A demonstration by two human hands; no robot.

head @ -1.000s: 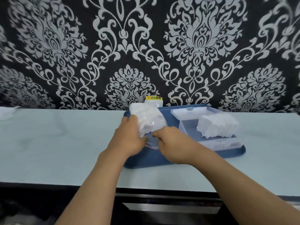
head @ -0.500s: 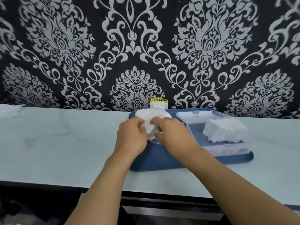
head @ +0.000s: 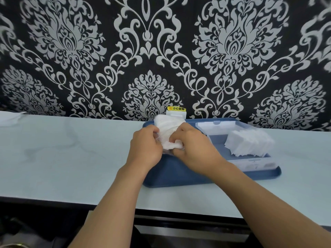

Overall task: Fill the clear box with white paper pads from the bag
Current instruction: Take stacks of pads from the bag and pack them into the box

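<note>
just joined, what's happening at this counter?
A person is working both hands on a clear plastic bag of white paper pads over a blue tray. The left hand and right hand each grip the bag's near end, apparently opening it or pulling pads out. The clear box stands open on the tray's right side, already holding a stack of pads.

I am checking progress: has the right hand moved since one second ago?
Yes. Against the blue tray, the right hand went farther from the near rim, up onto the bag.
</note>
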